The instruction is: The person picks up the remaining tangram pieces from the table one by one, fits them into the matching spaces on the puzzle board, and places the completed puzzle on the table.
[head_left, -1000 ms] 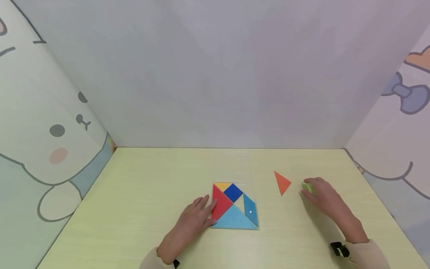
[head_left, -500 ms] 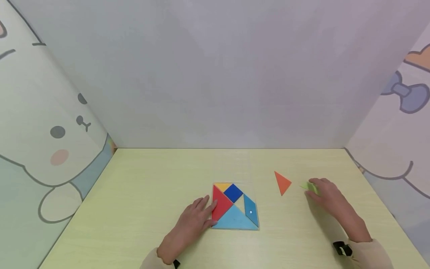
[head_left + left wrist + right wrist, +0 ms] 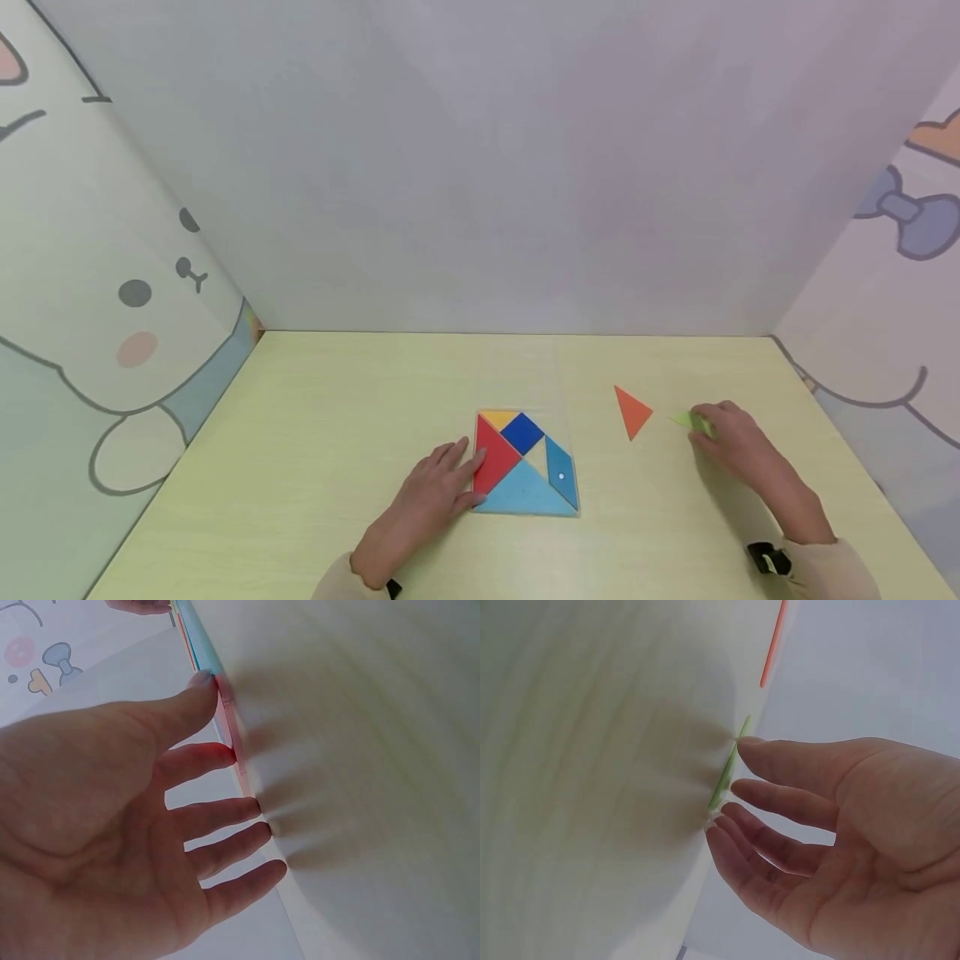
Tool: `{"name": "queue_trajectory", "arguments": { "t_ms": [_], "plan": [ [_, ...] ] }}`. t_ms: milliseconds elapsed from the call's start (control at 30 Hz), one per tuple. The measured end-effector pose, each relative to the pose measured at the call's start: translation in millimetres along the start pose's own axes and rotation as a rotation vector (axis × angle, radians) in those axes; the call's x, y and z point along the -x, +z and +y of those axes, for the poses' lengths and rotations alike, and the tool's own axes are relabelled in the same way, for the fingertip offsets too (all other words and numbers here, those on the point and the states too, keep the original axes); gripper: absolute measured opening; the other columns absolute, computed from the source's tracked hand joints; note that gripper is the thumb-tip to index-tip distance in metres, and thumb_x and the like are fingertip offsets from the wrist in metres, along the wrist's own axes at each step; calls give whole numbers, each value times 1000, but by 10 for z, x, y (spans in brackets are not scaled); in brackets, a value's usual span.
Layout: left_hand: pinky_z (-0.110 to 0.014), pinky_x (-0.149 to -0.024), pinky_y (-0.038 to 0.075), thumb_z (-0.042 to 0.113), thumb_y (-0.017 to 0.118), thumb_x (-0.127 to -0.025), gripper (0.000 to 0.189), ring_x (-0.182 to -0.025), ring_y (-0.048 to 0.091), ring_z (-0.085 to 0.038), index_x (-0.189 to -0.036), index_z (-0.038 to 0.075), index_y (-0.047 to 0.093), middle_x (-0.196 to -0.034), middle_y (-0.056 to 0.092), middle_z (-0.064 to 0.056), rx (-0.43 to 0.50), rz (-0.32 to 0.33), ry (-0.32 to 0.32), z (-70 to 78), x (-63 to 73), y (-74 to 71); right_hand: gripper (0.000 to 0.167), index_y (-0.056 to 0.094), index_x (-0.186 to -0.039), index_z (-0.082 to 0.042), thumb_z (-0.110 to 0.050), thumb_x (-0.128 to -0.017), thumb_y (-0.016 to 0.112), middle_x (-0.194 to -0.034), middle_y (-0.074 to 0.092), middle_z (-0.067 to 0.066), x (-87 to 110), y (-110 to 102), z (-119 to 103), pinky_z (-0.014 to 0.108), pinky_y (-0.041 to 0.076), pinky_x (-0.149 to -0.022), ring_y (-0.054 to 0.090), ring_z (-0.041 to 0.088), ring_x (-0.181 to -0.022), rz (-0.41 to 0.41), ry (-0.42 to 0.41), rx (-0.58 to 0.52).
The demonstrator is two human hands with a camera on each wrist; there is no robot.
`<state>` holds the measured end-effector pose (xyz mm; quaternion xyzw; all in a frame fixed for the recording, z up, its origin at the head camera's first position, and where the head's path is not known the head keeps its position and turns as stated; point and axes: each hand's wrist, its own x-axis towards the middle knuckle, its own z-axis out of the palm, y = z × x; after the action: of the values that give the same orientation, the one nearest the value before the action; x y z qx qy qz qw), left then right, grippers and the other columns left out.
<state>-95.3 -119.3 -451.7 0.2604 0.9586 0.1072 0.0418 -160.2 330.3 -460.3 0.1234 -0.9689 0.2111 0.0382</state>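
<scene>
In the head view, a tangram tray (image 3: 537, 455) lies on the table with several pieces in it. A red triangle (image 3: 495, 457) and a light blue triangle (image 3: 525, 492) fill its left and near parts. Beside them lie a dark blue square (image 3: 522, 433), a blue parallelogram (image 3: 561, 477) and a yellow piece (image 3: 498, 418). My left hand (image 3: 431, 492) rests, fingers extended, at the tray's left side over the red triangle's edge. Farther right, my right hand (image 3: 735, 437) pinches a flat green tangram piece (image 3: 724, 776) at the tabletop, covering part of it.
An orange triangle (image 3: 632, 412) lies loose on the pale wood table (image 3: 337, 400), between the tray and my right hand. A plain grey wall (image 3: 480, 167) rises behind the table. Cartoon-printed panels (image 3: 90, 250) stand at both sides.
My right hand has shifted slightly to the right, and more of the green piece's left tip shows. The left hand, the tray and its pieces have stayed in place.
</scene>
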Motion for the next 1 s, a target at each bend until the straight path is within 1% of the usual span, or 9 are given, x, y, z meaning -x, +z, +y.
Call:
{"name": "queue_trajectory", "arguments": {
  "t_ms": [67, 167, 267, 467, 600, 867, 1000],
  "plan": [
    [-53, -101, 51, 34, 72, -97, 61, -133, 50, -35, -150, 10, 54, -150, 50, -19, 2, 1, 2, 1, 2, -3, 32, 62, -111, 17, 3, -87, 75, -92, 60, 24, -3, -9, 5, 48, 52, -67, 60, 34, -79, 3, -1, -20],
    [-53, -101, 51, 34, 72, -97, 61, -134, 50, -35, -150, 10, 54, -151, 50, -19, 2, 2, 1, -1, 7, -1, 31, 61, -111, 18, 4, -87, 75, -91, 59, 23, -17, -18, 13, 46, 53, -66, 61, 34, -78, 5, -13, -45],
    [-53, -101, 51, 34, 72, -97, 61, -134, 49, -35, -150, 10, 54, -151, 50, -19, 7, 3, -1, -3, 8, 1, 31, 60, -111, 18, 5, -87, 74, -92, 59, 24, -28, -28, 27, 47, 55, -68, 62, 35, -79, -8, -9, -61],
    [-54, -102, 50, 34, 71, -97, 61, -134, 49, -35, -150, 10, 54, -151, 49, -19, 27, 3, -2, -5, 3, 13, 29, 59, -111, 20, 6, -88, 72, -96, 58, 28, -36, -55, 50, 50, 57, -70, 65, 40, -82, -39, 30, -102],
    [-54, -103, 49, 36, 70, -98, 61, -135, 48, -35, -150, 10, 53, -152, 49, -19, 38, -5, -9, -12, 0, 26, 28, 58, -110, 19, 6, -89, 71, -96, 59, 28, -37, -66, 56, 50, 58, -71, 66, 41, -83, -52, 33, -118],
    [-53, -102, 50, 35, 71, -97, 61, -134, 49, -34, -150, 10, 54, -151, 49, -18, 23, 0, -1, -1, 1, 9, 27, 59, -109, 17, 1, -90, 71, -98, 61, 28, -38, -102, 99, 53, 58, -73, 66, 44, -87, -99, 58, -136],
    [-52, -102, 50, 35, 71, -97, 60, -133, 50, -34, -149, 10, 54, -151, 50, -19, 18, 8, 7, -4, 7, 10, 26, 60, -107, 15, -1, -91, 72, -98, 62, 27, -30, -104, 120, 53, 57, -73, 67, 44, -88, -111, 64, -136]
  ]
}}
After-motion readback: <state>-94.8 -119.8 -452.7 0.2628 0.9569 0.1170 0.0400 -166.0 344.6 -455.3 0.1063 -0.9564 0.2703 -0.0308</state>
